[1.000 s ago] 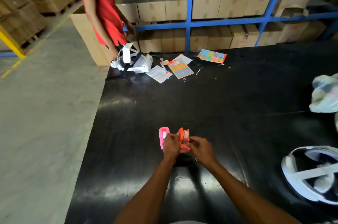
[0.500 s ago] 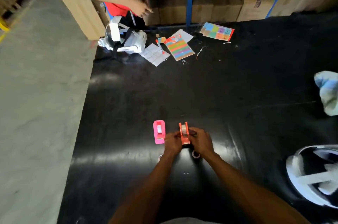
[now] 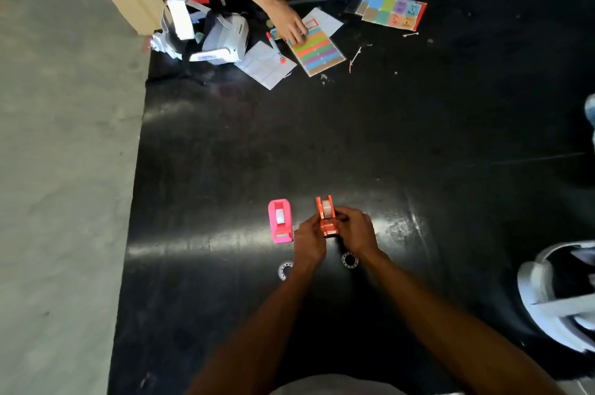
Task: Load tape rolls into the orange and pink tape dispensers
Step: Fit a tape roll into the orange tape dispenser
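Note:
The orange tape dispenser [image 3: 327, 217] stands on the black table [image 3: 354, 143] with a tape roll seated in it. My left hand [image 3: 308, 241] grips its near left side and my right hand [image 3: 355, 230] grips its right side. Just to the left stands the pink tape dispenser [image 3: 279, 224], untouched, with a pale roll visible in its slot. Two small white ring-shaped cores lie on the table: one [image 3: 285, 270] by my left wrist, partly hidden, and one [image 3: 349, 260] under my right wrist.
Another person in a red shirt reaches a hand [image 3: 288, 25] onto a coloured sticker sheet [image 3: 317, 51] at the far edge. A white headset [image 3: 206, 33], papers and a second coloured sheet [image 3: 391, 9] lie there too. Another white headset [image 3: 560, 294] sits at right. The table's left edge drops to concrete floor.
The view has tilted further down. Both my hands stay on the orange dispenser. The other person's hand has reached down onto the sticker sheet.

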{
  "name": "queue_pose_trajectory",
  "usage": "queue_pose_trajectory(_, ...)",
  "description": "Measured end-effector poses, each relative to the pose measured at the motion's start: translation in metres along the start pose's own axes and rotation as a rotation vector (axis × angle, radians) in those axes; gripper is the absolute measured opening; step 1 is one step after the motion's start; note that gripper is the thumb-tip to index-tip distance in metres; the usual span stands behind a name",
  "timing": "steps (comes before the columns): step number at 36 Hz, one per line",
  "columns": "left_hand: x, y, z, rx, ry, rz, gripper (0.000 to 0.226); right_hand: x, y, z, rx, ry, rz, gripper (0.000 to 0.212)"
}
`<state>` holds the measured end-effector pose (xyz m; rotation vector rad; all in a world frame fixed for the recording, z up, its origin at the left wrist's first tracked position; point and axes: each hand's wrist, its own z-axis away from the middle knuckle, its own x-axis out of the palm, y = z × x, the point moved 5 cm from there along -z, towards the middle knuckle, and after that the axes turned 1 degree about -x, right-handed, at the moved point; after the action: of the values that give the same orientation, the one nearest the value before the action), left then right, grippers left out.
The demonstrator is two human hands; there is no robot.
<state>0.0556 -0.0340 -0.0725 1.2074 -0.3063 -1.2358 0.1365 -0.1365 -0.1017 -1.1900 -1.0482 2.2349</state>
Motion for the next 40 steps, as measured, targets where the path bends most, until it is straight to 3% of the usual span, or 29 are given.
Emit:
queue_pose_trajectory(15,-0.009,0.001,-0.001,-0.004,0.026,0.028,0.037,-0.011,0.002,-0.007,-0.007,-0.161,0.081,0.027)
queue_pose_trajectory(19,-0.005,-0.011,0.003,0.042,-0.040,0.027,0.024,-0.014,0.001,-0.008,0.033,-0.164,0.052,0.027)
queue_pose_trajectory(23,-0.001,-0.018,0.002,0.103,-0.121,-0.081,0.047,-0.017,-0.009,-0.001,0.033,-0.182,0.003,0.025)
queue_pose_trajectory(28,-0.001,-0.020,0.002,0.136,-0.187,-0.203,0.052,-0.014,-0.004,-0.002,0.055,-0.179,-0.012,0.022)
queue_pose_trajectory(33,-0.005,-0.011,0.003,0.167,-0.095,-0.325,0.027,-0.013,-0.003,-0.001,0.080,-0.180,-0.034,0.023)
queue_pose_trajectory(40,-0.007,-0.014,0.001,0.204,-0.082,-0.361,0.025,-0.010,-0.001,0.000,0.082,-0.176,-0.061,0.023)
